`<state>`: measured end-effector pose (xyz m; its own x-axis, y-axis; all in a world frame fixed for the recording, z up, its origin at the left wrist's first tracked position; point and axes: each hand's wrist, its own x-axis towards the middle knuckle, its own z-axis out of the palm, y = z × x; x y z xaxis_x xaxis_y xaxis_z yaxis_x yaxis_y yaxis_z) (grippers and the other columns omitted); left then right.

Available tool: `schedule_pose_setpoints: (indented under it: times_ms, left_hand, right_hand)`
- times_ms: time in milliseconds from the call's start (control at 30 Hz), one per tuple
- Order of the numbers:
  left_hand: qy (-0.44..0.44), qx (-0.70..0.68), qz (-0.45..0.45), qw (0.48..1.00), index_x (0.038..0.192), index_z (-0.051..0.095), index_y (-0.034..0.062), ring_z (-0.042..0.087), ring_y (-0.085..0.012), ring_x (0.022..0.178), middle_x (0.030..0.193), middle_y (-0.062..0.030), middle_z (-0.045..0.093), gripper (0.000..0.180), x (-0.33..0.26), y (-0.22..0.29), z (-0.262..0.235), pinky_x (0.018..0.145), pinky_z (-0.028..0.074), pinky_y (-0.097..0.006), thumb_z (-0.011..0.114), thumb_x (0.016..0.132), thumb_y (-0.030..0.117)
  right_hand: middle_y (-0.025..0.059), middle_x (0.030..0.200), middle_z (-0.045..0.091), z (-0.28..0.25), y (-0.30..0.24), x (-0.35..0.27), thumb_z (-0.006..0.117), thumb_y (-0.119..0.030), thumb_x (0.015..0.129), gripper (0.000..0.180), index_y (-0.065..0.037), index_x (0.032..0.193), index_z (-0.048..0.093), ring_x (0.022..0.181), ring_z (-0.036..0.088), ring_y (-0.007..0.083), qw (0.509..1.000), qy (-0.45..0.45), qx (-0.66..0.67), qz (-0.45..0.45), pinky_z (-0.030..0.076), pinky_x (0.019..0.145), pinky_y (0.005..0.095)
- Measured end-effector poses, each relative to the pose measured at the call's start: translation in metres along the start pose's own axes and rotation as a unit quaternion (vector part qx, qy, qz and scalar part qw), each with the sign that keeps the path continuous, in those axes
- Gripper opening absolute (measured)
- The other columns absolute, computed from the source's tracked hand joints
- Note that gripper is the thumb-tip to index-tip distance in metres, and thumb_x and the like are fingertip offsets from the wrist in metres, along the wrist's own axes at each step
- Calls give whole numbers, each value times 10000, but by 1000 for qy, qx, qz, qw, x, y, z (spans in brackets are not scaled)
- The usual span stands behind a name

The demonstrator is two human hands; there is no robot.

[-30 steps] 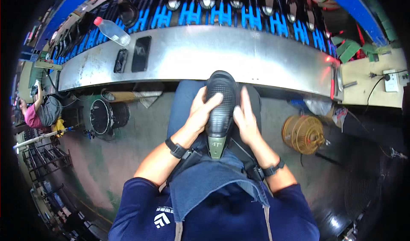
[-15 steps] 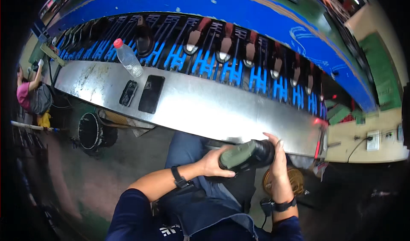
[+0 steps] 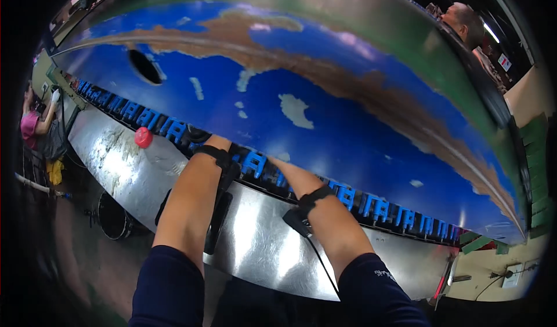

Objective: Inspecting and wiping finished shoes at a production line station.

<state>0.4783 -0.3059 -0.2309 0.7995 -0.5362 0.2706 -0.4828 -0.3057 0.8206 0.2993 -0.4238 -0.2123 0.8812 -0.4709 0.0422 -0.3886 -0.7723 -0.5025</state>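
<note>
Both my forearms reach forward over the metal ledge [image 3: 258, 228] and in under the edge of a blue panel [image 3: 232, 112] with worn paint. Of my left hand [image 3: 220, 143] only the part just past the wristband shows; its fingers are hidden behind the panel. My right hand [image 3: 279, 167] also vanishes under the panel edge, so I cannot see what either hand holds. The arms pass between blue forked holders [image 3: 253, 163] lined up along the slot. A dark rounded thing [image 3: 197, 134], partly covered, lies beside my left wrist.
A bottle's red cap [image 3: 143, 137] stands by the ledge's back edge. A black phone [image 3: 218, 225] lies partly behind my left forearm. Below the ledge is a black bucket [image 3: 114, 217]. Another person in pink [image 3: 32, 127] is at far left; another person's head [image 3: 461, 22] shows beyond the panel.
Both hands have moved from my lap, where they held a dark green and black shoe-like thing, forward under the panel. The view has shifted closer to the panel, and that thing is out of sight.
</note>
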Motion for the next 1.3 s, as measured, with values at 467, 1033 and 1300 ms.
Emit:
schedule_pose_setpoints:
  times_ms: [467,1033,1300]
  left_hand:
    - [-183,-61,431,881,1128,655,12,575,-383,1187,1309,-197,555,339,-176,251,-44,960,513,-432,738,808,90]
    - [-74,135,503,850,934,656,8,601,-366,953,928,-175,641,273,-181,482,-101,838,467,-455,725,837,253]
    - [-333,49,620,709,778,587,110,547,-269,538,627,-61,475,226,-443,376,-181,469,436,-389,770,767,242]
  right_hand:
    - [236,1396,499,-123,49,-301,529,-306,862,659,10,1428,412,1288,501,445,549,9,806,222,413,1048,686]
    - [119,1088,702,-153,-16,-493,841,-159,689,506,-78,1153,655,966,668,315,946,310,68,-69,477,813,410]
    - [115,934,703,-209,-82,-551,826,-185,751,351,-24,1035,697,821,666,231,923,229,294,-95,521,752,333]
